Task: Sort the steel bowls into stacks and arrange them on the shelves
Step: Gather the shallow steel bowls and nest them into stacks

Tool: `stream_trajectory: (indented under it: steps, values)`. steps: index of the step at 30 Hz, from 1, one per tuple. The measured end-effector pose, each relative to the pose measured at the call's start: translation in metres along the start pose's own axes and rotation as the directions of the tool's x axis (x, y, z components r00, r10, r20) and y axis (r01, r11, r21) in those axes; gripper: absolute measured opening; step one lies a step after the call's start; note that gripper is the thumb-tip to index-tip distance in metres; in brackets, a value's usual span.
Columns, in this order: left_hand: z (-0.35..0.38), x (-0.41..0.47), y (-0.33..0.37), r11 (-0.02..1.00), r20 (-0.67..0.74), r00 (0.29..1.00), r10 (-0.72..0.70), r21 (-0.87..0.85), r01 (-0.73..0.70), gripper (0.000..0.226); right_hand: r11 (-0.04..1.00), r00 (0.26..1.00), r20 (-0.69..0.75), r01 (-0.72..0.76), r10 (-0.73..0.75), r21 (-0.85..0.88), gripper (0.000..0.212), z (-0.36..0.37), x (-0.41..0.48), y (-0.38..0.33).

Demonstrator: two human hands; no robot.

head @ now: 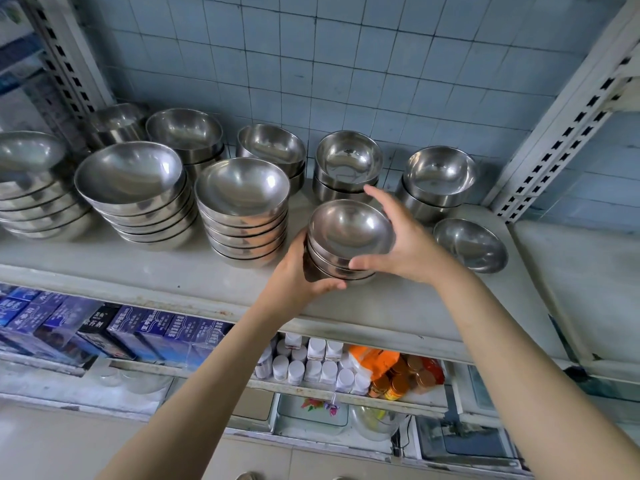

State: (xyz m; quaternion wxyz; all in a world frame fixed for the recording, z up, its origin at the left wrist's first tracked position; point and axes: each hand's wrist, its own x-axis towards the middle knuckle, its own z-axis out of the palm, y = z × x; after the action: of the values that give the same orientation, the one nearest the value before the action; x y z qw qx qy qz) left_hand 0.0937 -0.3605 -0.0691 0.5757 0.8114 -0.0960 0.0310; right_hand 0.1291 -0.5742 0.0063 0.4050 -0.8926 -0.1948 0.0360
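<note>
A small stack of steel bowls sits near the front middle of the white shelf. My left hand grips the stack's left side and base. My right hand wraps around its right side, thumb low at the front and fingers reaching behind the rim. One single steel bowl lies to the right of the stack. Taller stacks of wider bowls stand to the left. Short stacks of deeper bowls line the back by the tiled wall.
Slotted white uprights frame the shelf on both sides. More bowl stacks fill the far left. Lower shelves carry blue boxes, white bottles and orange-capped jars.
</note>
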Motion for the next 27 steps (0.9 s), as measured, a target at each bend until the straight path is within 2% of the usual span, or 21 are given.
stream_trajectory:
  steps: [3,5,6,8,10,12,15,17,19,22,25,27]
  values:
    - [0.0,0.0,-0.002,0.999,-0.02,1.0,-0.022,0.028,0.023,0.114,0.996,0.977,-0.211,-0.044,0.027,-0.075,0.102,-0.033,-0.016,0.019]
    - [0.0,0.002,-0.004,0.998,-0.049,0.998,-0.043,0.032,0.045,0.114,0.965,0.919,-0.374,-0.199,0.124,-0.169,0.102,-0.06,-0.031,0.048]
    - [-0.001,0.003,-0.006,0.998,-0.07,0.996,-0.056,0.034,0.059,0.116,0.931,0.89,-0.404,-0.309,0.212,-0.192,0.112,-0.071,-0.038,0.062]
    - [-0.002,0.004,-0.01,0.995,-0.103,0.991,-0.085,0.039,0.089,0.12,0.862,0.856,-0.356,-0.464,0.376,-0.206,0.135,-0.085,-0.049,0.084]
    - [-0.002,0.006,-0.012,0.993,-0.127,0.986,-0.105,0.033,0.11,0.12,0.848,0.844,-0.287,-0.508,0.453,-0.155,0.132,-0.088,-0.056,0.1]
    - [-0.001,0.005,-0.011,0.993,-0.133,0.985,-0.109,0.017,0.113,0.12,0.873,0.855,-0.27,-0.48,0.442,-0.09,0.122,-0.084,-0.058,0.106]
    - [0.001,0.004,-0.009,0.994,-0.134,0.986,-0.104,0.002,0.106,0.123,0.887,0.866,-0.274,-0.454,0.419,-0.079,0.124,-0.077,-0.058,0.106]
    - [0.001,0.003,-0.006,0.995,-0.136,0.986,-0.094,0.019,0.097,0.122,0.901,0.869,-0.307,-0.428,0.387,-0.076,0.116,-0.075,-0.062,0.099]
    - [0.001,0.001,-0.004,0.995,-0.147,0.985,-0.086,0.035,0.092,0.118,0.935,0.89,-0.365,-0.336,0.274,-0.116,0.106,-0.073,-0.063,0.078]
    - [0.001,0.001,-0.004,0.993,-0.157,0.982,-0.103,0.04,0.11,0.115,0.99,0.911,-0.396,-0.142,0.12,-0.027,0.098,-0.065,-0.049,0.032]
    - [-0.001,0.001,-0.004,0.992,-0.142,0.984,-0.113,0.038,0.119,0.112,0.998,0.962,-0.273,-0.008,0.024,0.059,0.101,-0.045,-0.021,-0.009]
    - [-0.001,0.001,-0.005,0.993,-0.145,0.983,-0.109,0.033,0.115,0.111,0.999,0.984,-0.175,0.028,-0.019,0.047,0.103,-0.024,-0.004,-0.03]
